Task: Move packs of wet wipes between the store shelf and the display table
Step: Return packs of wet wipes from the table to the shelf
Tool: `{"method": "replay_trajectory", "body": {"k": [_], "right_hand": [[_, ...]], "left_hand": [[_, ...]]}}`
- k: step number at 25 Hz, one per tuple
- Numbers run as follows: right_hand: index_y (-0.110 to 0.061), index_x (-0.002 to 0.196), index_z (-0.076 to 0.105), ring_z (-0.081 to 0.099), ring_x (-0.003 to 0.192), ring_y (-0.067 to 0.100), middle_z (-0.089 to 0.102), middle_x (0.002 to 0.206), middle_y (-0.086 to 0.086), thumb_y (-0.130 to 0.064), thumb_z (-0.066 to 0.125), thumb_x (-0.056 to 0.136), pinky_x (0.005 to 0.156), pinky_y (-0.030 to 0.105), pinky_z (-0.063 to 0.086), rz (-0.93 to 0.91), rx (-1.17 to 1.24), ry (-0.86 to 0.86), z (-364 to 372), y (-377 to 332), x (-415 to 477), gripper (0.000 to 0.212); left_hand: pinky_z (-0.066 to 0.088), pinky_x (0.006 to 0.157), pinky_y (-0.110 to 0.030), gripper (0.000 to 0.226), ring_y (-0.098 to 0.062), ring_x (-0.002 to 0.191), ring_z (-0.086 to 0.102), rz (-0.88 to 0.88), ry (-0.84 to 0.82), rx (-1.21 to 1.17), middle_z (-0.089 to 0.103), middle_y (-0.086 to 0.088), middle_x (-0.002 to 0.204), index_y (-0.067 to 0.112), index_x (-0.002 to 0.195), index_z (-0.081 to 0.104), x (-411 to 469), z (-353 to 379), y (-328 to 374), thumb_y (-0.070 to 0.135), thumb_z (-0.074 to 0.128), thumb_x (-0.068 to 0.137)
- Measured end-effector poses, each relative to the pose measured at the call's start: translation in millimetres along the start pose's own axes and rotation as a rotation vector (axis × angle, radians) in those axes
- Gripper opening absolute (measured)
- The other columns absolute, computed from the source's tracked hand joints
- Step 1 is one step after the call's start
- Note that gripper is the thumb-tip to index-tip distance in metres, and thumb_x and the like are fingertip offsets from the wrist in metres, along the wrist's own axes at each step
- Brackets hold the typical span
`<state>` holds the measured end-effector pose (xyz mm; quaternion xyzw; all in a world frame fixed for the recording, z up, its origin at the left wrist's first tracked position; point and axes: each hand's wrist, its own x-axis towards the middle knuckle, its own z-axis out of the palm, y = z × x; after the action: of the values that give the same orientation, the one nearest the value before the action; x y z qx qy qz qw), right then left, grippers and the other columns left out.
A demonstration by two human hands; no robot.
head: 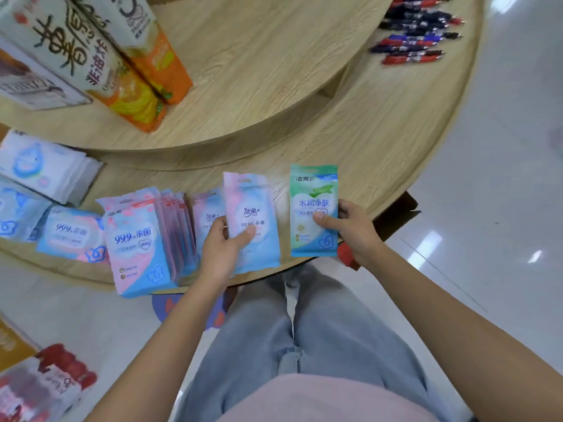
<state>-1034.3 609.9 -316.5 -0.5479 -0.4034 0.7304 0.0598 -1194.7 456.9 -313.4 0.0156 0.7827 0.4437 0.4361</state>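
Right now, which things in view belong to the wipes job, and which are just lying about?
Job: pink pack in the left hand; green pack in the right hand; row of packs standing on the table.
Lying about: snack boxes on the upper tier; pens; red packets low at left.
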Motion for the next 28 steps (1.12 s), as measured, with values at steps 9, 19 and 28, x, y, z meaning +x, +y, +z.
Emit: {"method": "replay_trajectory", "body": {"k": [9,19,28], "right_hand": [[-0.012,0.094,0.062,0.072,0.075,0.010,0.072,0.093,0.000,-0.007,0.068,0.083,0.061,0.021,0.056,-0.182,0.494,0.528,-28,92,-141,0.014],[-0.012,0.097,0.064,0.072,0.082,0.021,0.074,0.095,0.005,-0.010,0.070,0.081,0.069,0.030,0.059,-0.329,1.141,1.287,-4,303,-368,0.017],[-0.013,0.096,0.064,0.072,0.074,0.014,0.076,0.084,-0.004,-0.002,0.068,0.080,0.060,0.023,0.056,-0.467,1.278,1.834,55,476,-606,0.020]], "left_hand": [[0.054,0.065,-0.026,0.030,-0.015,0.081,0.069,0.163,-0.613,0.223,0.069,-0.009,0.106,0.007,0.111,0.056,-37,56,29,0.008,0.067,0.083],[0.051,0.090,-0.054,0.045,-0.032,0.095,0.069,0.302,-1.377,0.804,0.073,-0.009,0.101,0.010,0.105,0.063,-252,149,-74,0.025,0.078,0.065],[0.055,0.065,-0.028,0.035,-0.021,0.086,0.070,0.253,-1.958,0.962,0.072,-0.010,0.104,0.002,0.110,0.061,-530,122,-261,0.009,0.071,0.077]]}}
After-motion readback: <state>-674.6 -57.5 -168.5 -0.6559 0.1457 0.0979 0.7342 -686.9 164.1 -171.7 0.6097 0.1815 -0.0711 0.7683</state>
